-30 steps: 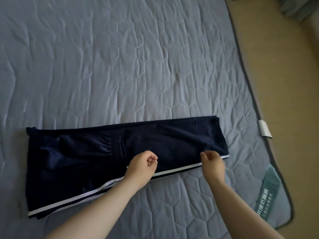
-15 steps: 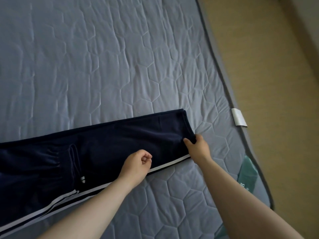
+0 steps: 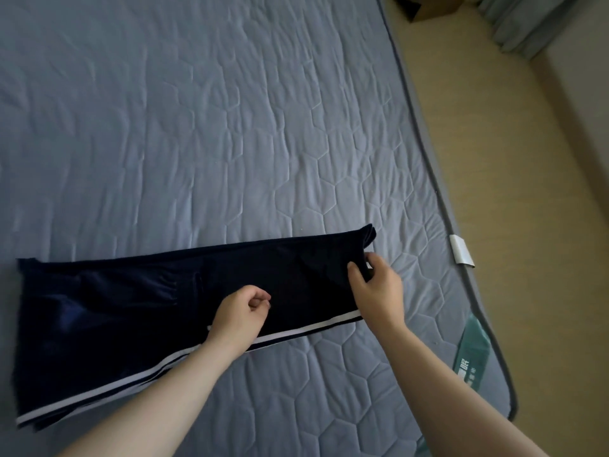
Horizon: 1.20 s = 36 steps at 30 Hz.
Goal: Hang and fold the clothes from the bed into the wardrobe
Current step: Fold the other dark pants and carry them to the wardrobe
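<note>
- Head view, looking down on a grey-blue quilted mattress (image 3: pixel 230 127) that fills most of the frame.
- Navy trousers (image 3: pixel 131 308), folded leg on leg, lie flat across the lower half. They run from 9 o'clock to just past centre, with the waist at the 9 o'clock end.
- A white stripe (image 3: pixel 296 334) runs along the edge nearest the person.
- The right hand (image 3: pixel 379 291) holds the leg end at the trousers' 3 o'clock end. It has a narrow pinch, thumb on top of the cloth and fingers tucked round the edge.
- The left hand (image 3: pixel 239 313) rests on the middle of the trousers with its fingers curled in. Whether it pinches any cloth I cannot tell.
- Change: a second ago the right hand was at the stripe corner of the leg end. It has since worked along that end toward 12 o'clock, and the far corner (image 3: pixel 367 237) now curls up a little.
- The left hand has kept its place at mid-length.
- Judgement: the right hand looks set to bring the leg end over toward 9 o'clock, with the left hand marking the crease. This fold is about to start and is not yet made.
- No wardrobe is in view, so putting the trousers away is still to come.
- At 3 o'clock a white tag (image 3: pixel 460 254) sits on the mattress edge, with a green label (image 3: pixel 473 354) at 4 o'clock. Tan floor (image 3: pixel 510 159) lies beyond.
</note>
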{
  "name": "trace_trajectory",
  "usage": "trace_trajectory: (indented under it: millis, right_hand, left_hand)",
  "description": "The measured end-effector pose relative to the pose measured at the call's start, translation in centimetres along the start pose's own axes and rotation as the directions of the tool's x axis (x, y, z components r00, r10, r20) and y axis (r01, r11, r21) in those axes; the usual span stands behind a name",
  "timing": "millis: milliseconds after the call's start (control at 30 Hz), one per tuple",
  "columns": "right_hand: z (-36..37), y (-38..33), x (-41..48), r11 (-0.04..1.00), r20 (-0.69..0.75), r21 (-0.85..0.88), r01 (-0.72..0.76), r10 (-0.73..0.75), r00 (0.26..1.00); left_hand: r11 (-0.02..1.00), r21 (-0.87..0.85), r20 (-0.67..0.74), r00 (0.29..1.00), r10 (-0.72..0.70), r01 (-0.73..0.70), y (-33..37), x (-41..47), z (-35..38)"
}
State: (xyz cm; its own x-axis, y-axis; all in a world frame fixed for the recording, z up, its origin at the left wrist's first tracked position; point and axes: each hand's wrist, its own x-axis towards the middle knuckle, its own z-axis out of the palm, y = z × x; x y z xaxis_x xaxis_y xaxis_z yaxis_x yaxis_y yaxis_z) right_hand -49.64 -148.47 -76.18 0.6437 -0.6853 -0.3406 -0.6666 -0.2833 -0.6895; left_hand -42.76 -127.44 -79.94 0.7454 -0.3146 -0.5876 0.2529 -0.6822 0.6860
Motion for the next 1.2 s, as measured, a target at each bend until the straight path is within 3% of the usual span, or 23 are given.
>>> trace_trajectory:
  millis: [300, 467, 600, 700, 767, 833, 1000, 1067, 1133, 1200]
  right_hand:
    - [8.0, -10.5, -8.4, 0.952, 0.111, -0.106, 0.286, -0.274, 0.955]
    - [16.2, -14.2, -13.2, 0.914, 0.211, -0.142, 0.38, -0.347, 0.914]
    - [24.4, -15.2, -16.4, 0.919, 0.449, -0.168, 0.358, -0.252, 0.857]
    - [29.0, -14.1, -17.8, 0.972, 0.577, -0.16, 0.173, -0.05, 0.815]
    - [30.1, -12.9, -18.1, 0.985, 0.533, -0.149, 0.084, 0.008, 0.846]
    - [29.7, -11.8, -17.8, 0.984, 0.451, -0.155, 0.087, -0.007, 0.892]
    - [26.8, -10.5, -15.3, 0.978, 0.357, -0.19, 0.084, -0.011, 0.934]
    - [25.9, -10.1, -14.1, 0.979, 0.339, -0.19, 0.076, -0.007, 0.941]
    - [25.4, -9.8, -13.3, 0.981, 0.355, -0.185, 0.061, 0.009, 0.935]
    - [24.8, -9.4, -12.9, 0.982, 0.366, -0.181, 0.055, 0.015, 0.93]
  left_hand:
    - [0.993, -0.105, -0.096, 0.994, -0.058, 0.048, -5.4, -4.9, -12.6]
    - [0.953, -0.267, -0.146, 0.971, -0.189, 0.146, -12.2, -7.1, -19.6]
    - [0.883, -0.397, -0.128, 0.937, -0.324, 0.251, -18.7, -7.2, -23.8]
    - [0.848, -0.435, -0.108, 0.917, -0.384, 0.303, -22.8, -6.1, -25.4]
    - [0.827, -0.456, -0.09, 0.907, -0.411, 0.329, -24.2, -5.4, -25.5]
    - [0.816, -0.459, -0.074, 0.901, -0.428, 0.351, -24.6, -4.8, -24.8]
    - [0.892, -0.263, -0.078, 0.913, -0.399, 0.367, -23.1, -3.4, -21.5]
    - [0.885, -0.27, -0.074, 0.908, -0.412, 0.38, -21.8, -2.5, -20.1]
    - [0.879, -0.288, -0.114, 0.898, -0.425, 0.38, -20.6, -1.8, -19.2]
    - [0.924, -0.241, -0.208, 0.914, -0.348, 0.297, -19.6, -1.5, -18.2]
